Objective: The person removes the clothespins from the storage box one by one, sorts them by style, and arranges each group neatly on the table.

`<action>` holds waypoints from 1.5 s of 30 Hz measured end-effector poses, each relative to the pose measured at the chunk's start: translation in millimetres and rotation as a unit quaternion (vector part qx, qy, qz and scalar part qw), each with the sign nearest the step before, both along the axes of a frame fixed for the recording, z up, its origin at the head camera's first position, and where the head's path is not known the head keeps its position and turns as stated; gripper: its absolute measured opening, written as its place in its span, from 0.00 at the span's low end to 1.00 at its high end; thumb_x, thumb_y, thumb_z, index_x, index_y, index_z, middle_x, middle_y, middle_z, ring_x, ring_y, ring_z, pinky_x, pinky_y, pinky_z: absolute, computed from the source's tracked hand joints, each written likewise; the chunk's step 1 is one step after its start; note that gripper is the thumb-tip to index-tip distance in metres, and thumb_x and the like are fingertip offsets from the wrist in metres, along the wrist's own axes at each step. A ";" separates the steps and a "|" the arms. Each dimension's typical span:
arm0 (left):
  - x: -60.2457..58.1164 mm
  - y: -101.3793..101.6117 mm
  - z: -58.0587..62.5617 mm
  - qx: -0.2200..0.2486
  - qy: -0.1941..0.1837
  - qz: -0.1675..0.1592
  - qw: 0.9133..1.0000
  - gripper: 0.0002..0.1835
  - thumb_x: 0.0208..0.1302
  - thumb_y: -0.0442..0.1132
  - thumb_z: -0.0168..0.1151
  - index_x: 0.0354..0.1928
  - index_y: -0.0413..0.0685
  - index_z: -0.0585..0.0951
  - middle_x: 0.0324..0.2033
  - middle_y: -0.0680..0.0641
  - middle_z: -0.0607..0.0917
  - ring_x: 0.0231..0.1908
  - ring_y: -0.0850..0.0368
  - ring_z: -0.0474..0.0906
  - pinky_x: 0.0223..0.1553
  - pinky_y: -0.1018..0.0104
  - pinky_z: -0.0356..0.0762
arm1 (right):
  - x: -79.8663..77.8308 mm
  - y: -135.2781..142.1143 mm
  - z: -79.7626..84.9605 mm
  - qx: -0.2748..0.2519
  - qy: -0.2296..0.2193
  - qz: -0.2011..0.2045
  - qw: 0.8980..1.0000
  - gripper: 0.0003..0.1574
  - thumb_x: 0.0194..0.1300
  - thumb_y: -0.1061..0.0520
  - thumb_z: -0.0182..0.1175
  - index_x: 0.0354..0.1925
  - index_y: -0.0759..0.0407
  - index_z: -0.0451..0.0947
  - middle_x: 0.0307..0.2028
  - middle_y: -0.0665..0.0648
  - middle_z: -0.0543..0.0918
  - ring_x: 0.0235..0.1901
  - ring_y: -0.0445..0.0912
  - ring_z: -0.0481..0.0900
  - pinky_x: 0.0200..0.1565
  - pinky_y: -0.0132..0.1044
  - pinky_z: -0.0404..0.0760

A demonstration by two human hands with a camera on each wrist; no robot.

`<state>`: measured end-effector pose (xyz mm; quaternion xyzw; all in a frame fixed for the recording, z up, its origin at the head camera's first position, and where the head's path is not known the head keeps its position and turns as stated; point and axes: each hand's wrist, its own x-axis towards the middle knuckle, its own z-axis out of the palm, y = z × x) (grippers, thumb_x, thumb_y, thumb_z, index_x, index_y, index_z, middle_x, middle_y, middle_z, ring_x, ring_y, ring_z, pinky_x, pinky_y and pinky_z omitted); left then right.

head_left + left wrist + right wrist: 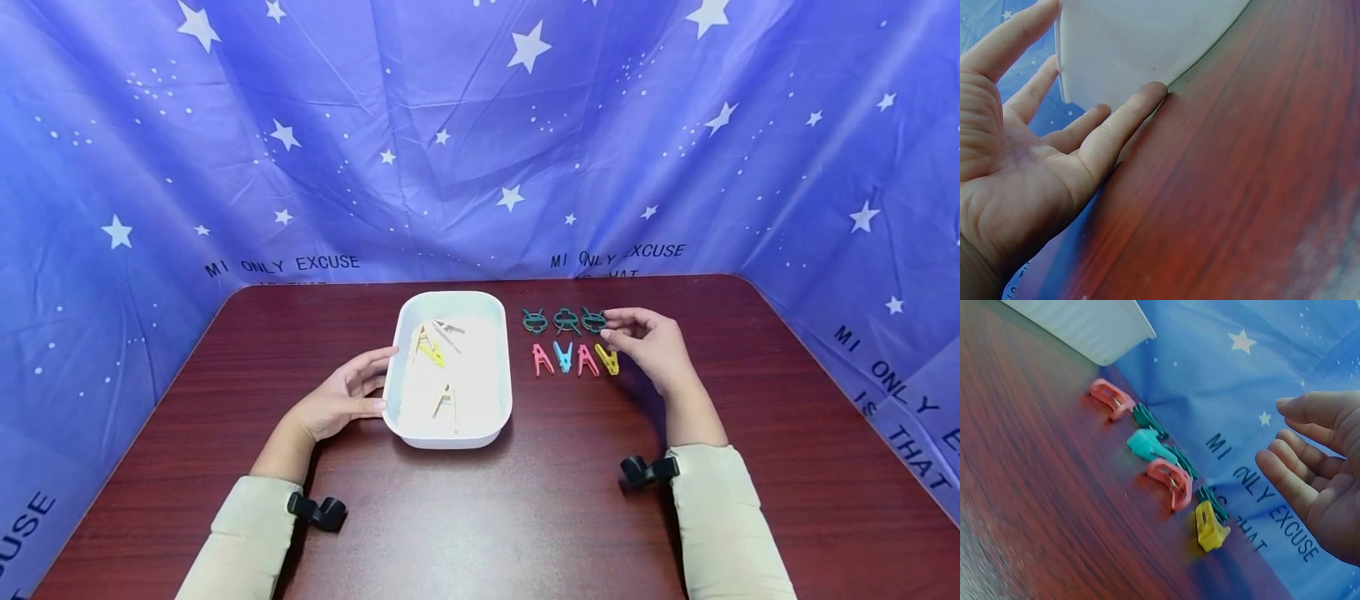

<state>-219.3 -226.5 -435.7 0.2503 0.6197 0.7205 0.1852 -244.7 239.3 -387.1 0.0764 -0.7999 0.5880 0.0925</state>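
Note:
At the white plastic tray [450, 442] my left hand [341, 398] touches the left wall, its fingers and thumb fairly straight. The left wrist view shows the fingertips against the tray's outer side [1141, 44]. My right hand [651, 346] is beside the rightmost dark green plant clip [594, 322], with nothing between thumb and fingers. In the right wrist view that hand [1319, 469] is apart from the clips. Three dark green clips form a back row. Before them lie a pink clothespin [542, 360], a blue one [563, 357], another pink one [588, 360] and a yellow one [607, 359].
Inside the tray lie several clips, among them a yellow one [432, 353] and pale ones [446, 400], washed out by glare. The table [465, 525] is dark red wood. A blue starry cloth [450, 150] hangs behind and at both sides.

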 end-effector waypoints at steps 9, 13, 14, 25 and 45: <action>1.0 1.3 2.0 -0.002 -0.005 0.003 1.000 0.44 0.56 0.23 0.66 0.73 0.36 0.56 0.69 0.31 0.59 0.60 0.46 0.70 0.51 0.62 0.78 | 0.7 -10.9 2.7 -0.022 0.026 0.029 0.999 0.24 0.61 0.70 0.64 0.55 0.77 0.74 0.41 0.68 0.81 0.31 0.37 0.81 0.35 0.33 0.84; 0.4 1.0 1.5 -0.002 -0.003 0.003 1.000 0.44 0.56 0.24 0.66 0.73 0.36 0.56 0.69 0.31 0.59 0.60 0.45 0.70 0.52 0.62 0.78 | 2.5 -18.0 6.3 -0.025 0.030 0.044 0.998 0.23 0.62 0.69 0.64 0.54 0.77 0.74 0.42 0.72 0.79 0.32 0.38 0.81 0.36 0.36 0.85; 0.3 0.9 1.4 -0.001 -0.002 0.003 1.000 0.44 0.56 0.23 0.66 0.73 0.37 0.56 0.69 0.31 0.59 0.60 0.45 0.70 0.52 0.62 0.78 | 3.2 -20.0 7.4 -0.025 0.031 0.047 0.998 0.22 0.62 0.69 0.64 0.54 0.77 0.74 0.41 0.71 0.79 0.32 0.39 0.81 0.36 0.36 0.85; 0.8 1.2 1.7 -0.002 -0.002 0.004 1.000 0.43 0.57 0.23 0.66 0.73 0.37 0.57 0.68 0.30 0.58 0.60 0.44 0.70 0.51 0.61 0.78 | 8.9 -45.6 18.7 -0.011 0.045 0.072 0.996 0.19 0.62 0.66 0.65 0.52 0.71 0.78 0.37 0.58 0.83 0.29 0.45 0.83 0.33 0.34 0.84; -0.2 0.9 0.7 0.004 -0.002 0.000 1.000 0.43 0.57 0.23 0.66 0.73 0.39 0.57 0.68 0.31 0.60 0.61 0.44 0.69 0.52 0.61 0.78 | -11.3 -112.1 47.2 -0.013 0.012 0.134 0.991 0.19 0.61 0.63 0.67 0.51 0.66 0.79 0.40 0.63 0.83 0.35 0.59 0.81 0.37 0.38 0.84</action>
